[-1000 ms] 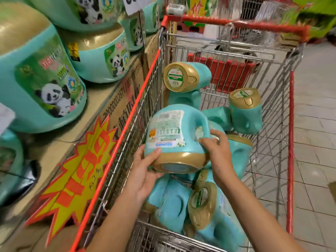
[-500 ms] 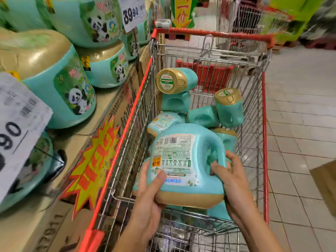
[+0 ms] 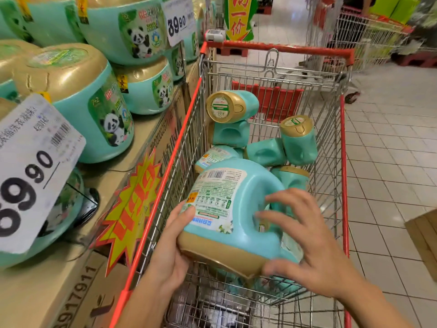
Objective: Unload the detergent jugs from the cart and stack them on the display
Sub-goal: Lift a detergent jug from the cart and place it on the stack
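A teal detergent jug (image 3: 227,209) with a gold cap end lies tilted above the near end of the red-rimmed wire cart (image 3: 279,47), its back label facing up. My left hand (image 3: 170,252) grips its gold end from the left, thumb on the label. Spread and blurred, my right hand (image 3: 314,252) lies over the jug's handle side, with its thumb at the gold end. Several more jugs (image 3: 299,138) lie piled deeper in the cart. On the left, the display (image 3: 47,292) holds stacked panda-label jugs (image 3: 89,107).
Price cards (image 3: 30,171) hang in front of the display jugs, and a yellow-and-red starburst sign (image 3: 132,209) sticks to the cardboard base beside the cart. Tiled floor lies to the right, with a cardboard box (image 3: 423,237) at the edge. Another cart (image 3: 369,36) stands farther back.
The jug has come up out of the pile and toward me, to the cart's near end. My right hand has loosened from the jug's side and spread its fingers.
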The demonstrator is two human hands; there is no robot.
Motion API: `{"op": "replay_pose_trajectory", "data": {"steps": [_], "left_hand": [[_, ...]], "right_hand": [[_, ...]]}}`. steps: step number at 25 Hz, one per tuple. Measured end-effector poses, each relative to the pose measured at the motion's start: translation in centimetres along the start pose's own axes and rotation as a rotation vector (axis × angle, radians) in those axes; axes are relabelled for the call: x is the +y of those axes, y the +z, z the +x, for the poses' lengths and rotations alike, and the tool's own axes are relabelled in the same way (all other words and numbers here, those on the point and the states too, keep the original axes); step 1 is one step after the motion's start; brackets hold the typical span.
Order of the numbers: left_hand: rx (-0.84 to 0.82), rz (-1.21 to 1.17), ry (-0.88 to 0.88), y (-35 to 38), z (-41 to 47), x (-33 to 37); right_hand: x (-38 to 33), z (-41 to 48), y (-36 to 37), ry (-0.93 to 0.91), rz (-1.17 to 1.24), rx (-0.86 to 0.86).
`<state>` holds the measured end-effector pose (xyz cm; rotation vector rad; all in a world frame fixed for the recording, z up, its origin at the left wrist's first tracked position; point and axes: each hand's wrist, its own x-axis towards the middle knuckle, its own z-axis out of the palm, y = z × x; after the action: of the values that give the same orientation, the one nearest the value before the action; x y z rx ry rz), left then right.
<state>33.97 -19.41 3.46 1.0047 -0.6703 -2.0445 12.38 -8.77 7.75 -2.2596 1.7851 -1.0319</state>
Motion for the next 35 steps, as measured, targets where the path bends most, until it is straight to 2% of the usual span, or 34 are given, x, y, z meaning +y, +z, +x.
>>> {"op": "replay_pose_trajectory", "data": {"steps": [2, 4, 7, 10, 14, 16, 20, 23, 26, 28, 33, 35], "left_hand": [[-0.001, -0.007, -0.062, -0.3, 0.3, 0.5], [-0.024, 0.009, -0.122, -0.6, 0.5, 0.7], [-0.078, 0.073, -0.164, -1.1, 0.6, 1.0], [-0.157, 0.121, -0.111, -1.0, 0.7, 1.2], [-0.208, 0.162, -0.011, -0.1, 0.7, 1.0], [-0.235, 0.164, 0.033, -0.1, 0.7, 0.9], [-0.291, 0.42, 0.232, 0.1, 0.7, 1.2], [-0.285, 0.399, 0.279, 1.6, 0.3, 0.8], [-0.243, 0.319, 0.336, 2.8, -0.1, 0.7], [-0.205, 0.277, 0.356, 3.1, -0.6, 0.9], [-0.095, 0.109, 0.305, 3.1, -2.8, 1.2], [-0.063, 0.076, 0.29, 2.7, -3.8, 1.3]], "right_hand": [[-0.2, 0.7, 0.0, -0.108, -0.125, -0.12], [-0.2, 1.5, 0.1, -0.185, -0.197, -0.126], [0.0, 2.4, -0.1, -0.143, -0.12, -0.117], [0.1, 2.7, -0.1, 0.067, 0.088, -0.077], [0.4, 3.4, 0.1, 0.428, 0.49, 0.153], [0.9, 3.6, 0.4, 0.531, 0.698, 0.244], [1.5, 3.8, 0.5, 0.718, 1.118, 0.301], [1.4, 4.3, 0.5, 0.855, 1.337, 0.277], [0.8, 4.5, 0.2, 0.873, 1.352, 0.225], [0.2, 4.1, 0.2, 0.864, 1.263, 0.191], [-1.1, 1.8, 1.1, 0.74, 1.012, 0.203], [-2.1, 1.2, 1.7, 0.69, 1.012, 0.188]]}}
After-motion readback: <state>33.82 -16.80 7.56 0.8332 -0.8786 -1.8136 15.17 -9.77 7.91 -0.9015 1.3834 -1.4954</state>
